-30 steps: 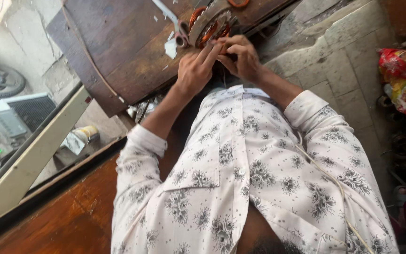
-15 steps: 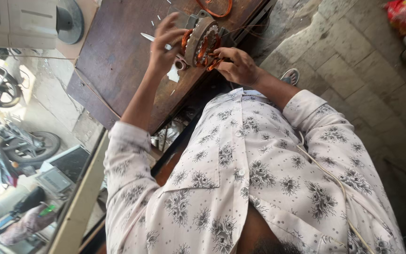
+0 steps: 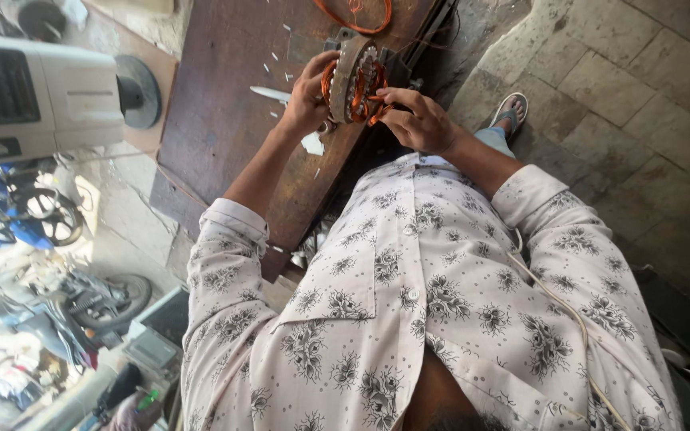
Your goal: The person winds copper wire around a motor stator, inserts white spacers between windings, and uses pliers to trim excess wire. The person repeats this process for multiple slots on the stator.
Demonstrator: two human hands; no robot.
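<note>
Hands meet at one round motor stator (image 3: 354, 80) that stands on edge at the far right edge of a dark wooden bench (image 3: 217, 120). Left hand (image 3: 307, 94) reaches forward with the forearm bare below a rolled patterned sleeve; its fingers and thumb wrap the stator's left rim, grasping it. Right hand (image 3: 415, 121) comes in from the right with the wrist bent, its fingertips pinched on the orange copper winding (image 3: 361, 94) at the stator's near side, gripping the wire. One stator is visible, and one loose loop of orange wire (image 3: 353, 17) lies on the bench just beyond it, at the far edge. Several small white scraps (image 3: 311, 144) lie scattered on the bench, the largest just near the left wrist. One sandalled foot (image 3: 509, 112) rests on the stone floor to the right of the bench.
</note>
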